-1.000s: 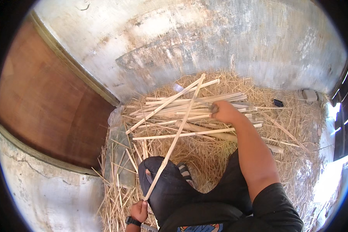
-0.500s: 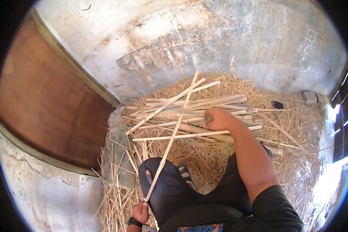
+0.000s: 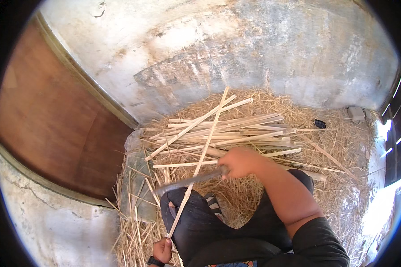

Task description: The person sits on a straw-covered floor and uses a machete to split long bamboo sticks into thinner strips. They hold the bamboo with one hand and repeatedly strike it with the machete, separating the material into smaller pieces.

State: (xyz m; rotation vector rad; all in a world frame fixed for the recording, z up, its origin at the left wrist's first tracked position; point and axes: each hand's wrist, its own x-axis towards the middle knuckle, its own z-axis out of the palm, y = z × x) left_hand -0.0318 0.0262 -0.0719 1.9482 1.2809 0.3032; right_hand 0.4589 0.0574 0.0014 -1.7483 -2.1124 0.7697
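Note:
My left hand (image 3: 162,250), with a dark watch on its wrist, is closed on the near end of a long pale strip (image 3: 205,149) that looks like split bamboo. The strip slants up and away across my left knee and over the pile. In my right hand (image 3: 240,163) is the handle of a long-bladed knife (image 3: 189,181), whose blade is smeared by motion. It points left and crosses the strip just above my knee; whether blade and strip touch, I cannot tell. Beyond my hands lies a pile of similar strips (image 3: 240,127).
Straw and shavings (image 3: 334,147) cover the floor. A round pole (image 3: 314,175) lies partly under the strips. Against the far wall (image 3: 236,53) sit a small black object (image 3: 319,123) and a grey block (image 3: 355,113). A brown door panel (image 3: 62,115) stands at left.
My right hand has come nearer and leftward from over the pile, bringing the knife blade across the strip. My left hand and its strip have shifted only slightly.

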